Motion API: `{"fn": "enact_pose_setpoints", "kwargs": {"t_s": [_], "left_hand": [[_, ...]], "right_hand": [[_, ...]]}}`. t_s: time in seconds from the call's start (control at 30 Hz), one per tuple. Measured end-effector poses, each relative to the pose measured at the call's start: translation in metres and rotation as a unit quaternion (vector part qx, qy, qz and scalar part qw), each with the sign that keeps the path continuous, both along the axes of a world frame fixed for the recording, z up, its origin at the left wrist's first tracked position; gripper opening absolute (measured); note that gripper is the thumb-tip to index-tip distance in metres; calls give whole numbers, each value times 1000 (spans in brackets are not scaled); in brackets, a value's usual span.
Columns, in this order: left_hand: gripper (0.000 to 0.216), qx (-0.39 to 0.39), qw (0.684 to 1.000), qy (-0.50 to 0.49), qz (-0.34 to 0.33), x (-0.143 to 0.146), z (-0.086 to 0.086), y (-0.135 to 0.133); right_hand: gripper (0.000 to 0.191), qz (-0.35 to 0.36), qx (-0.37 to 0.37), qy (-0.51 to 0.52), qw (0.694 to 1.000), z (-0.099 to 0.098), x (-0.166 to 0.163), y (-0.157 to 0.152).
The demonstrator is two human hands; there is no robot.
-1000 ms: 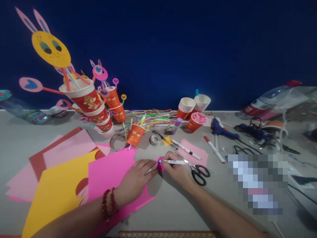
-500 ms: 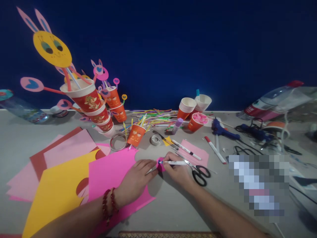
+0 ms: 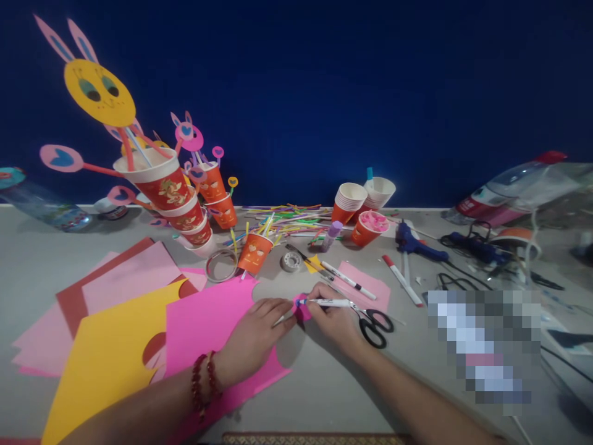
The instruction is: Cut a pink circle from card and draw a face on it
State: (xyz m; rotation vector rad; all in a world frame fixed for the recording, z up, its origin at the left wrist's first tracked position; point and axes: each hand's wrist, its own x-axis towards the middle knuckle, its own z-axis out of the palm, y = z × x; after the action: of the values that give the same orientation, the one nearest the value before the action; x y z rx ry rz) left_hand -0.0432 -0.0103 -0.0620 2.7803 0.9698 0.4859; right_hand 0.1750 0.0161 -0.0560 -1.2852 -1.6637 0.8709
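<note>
My right hand (image 3: 331,318) pinches a white marker (image 3: 331,303) with a blue tip, and the tip touches a small pink paper piece (image 3: 301,307) on the table. My left hand (image 3: 254,337), with a red bead bracelet at the wrist, lies with its fingers pressed against that pink piece from the left and rests partly on a large pink sheet (image 3: 208,327). Black-handled scissors (image 3: 373,324) lie just right of my right hand.
Yellow (image 3: 106,352), pale pink and red paper sheets cover the left. Red paper cups (image 3: 180,210) with bunny decorations stand at the back left. Further right lie straws (image 3: 282,222), a tape roll (image 3: 291,261), markers (image 3: 401,278), a blue glue gun (image 3: 414,244), cables and plastic bottles (image 3: 504,185).
</note>
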Motion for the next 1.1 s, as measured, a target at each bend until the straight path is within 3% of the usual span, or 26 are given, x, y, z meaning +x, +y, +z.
{"fn": "enact_pose_setpoints", "kwargs": {"t_s": [1.1], "left_hand": [[56, 6, 1000, 10, 1, 0, 1, 0]], "right_hand": [[17, -2, -8, 1, 1000, 0, 1, -2]]}}
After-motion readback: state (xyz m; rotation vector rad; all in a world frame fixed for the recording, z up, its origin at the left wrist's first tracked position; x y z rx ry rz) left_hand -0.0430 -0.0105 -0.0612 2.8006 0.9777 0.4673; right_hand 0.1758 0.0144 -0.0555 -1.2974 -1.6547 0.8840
